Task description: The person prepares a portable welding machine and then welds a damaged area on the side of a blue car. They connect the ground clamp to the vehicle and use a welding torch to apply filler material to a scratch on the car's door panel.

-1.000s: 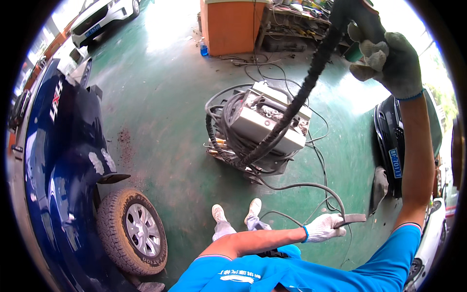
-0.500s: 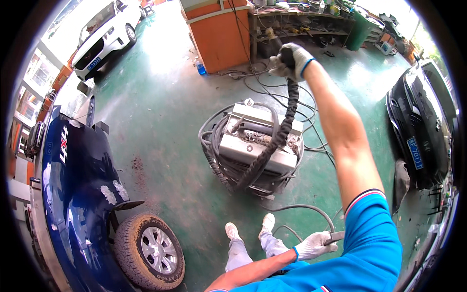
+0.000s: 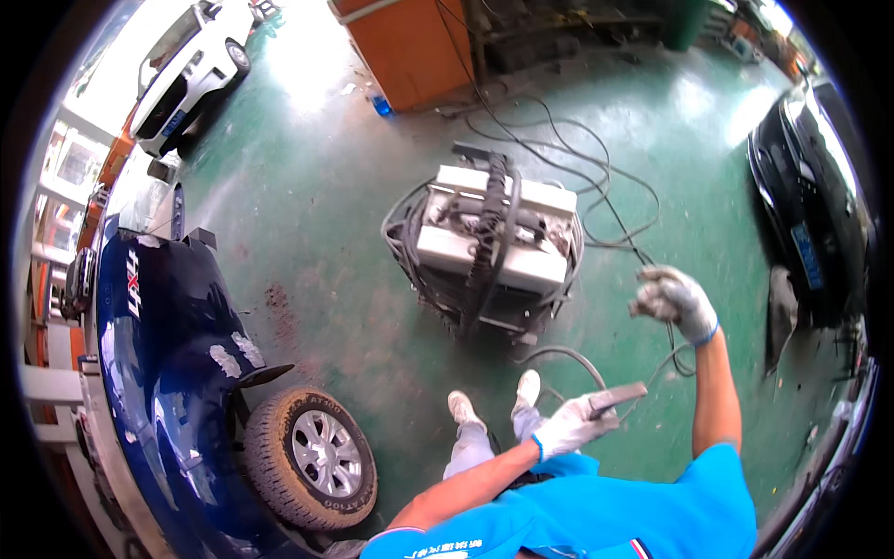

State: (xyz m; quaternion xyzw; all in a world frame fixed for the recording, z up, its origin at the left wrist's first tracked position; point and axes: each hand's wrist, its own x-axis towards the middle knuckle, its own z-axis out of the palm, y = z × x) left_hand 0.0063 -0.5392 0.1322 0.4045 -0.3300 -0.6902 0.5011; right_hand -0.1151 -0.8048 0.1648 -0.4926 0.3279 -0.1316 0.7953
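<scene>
My left hand [image 3: 575,427], in a white knitted glove, is closed around a flat grey bar-shaped piece [image 3: 618,398] near my waist. A grey cable [image 3: 570,353] loops up beside it; exactly how they join is hard to make out. My gloved right hand [image 3: 678,303] is raised on the right with bent fingers apart and nothing visible in them. Ahead of my feet stands a boxy silver machine [image 3: 535,270] with cables wound around its sides. Across its top lies a thick black sleeved hose [image 3: 492,210], its dark end at the far edge.
On the left are a dark blue vehicle body panel [image 3: 168,317] and a wheel [image 3: 326,456] with a muddy tyre. Loose cables [image 3: 610,177] trail over the green floor behind the machine. An orange cabinet [image 3: 414,61] stands beyond; a black car [image 3: 810,205] is at right.
My right hand has let go of the black hose and drawn back toward me, to the right. The hose now rests over the machine. My left hand has risen slightly with the grey piece.
</scene>
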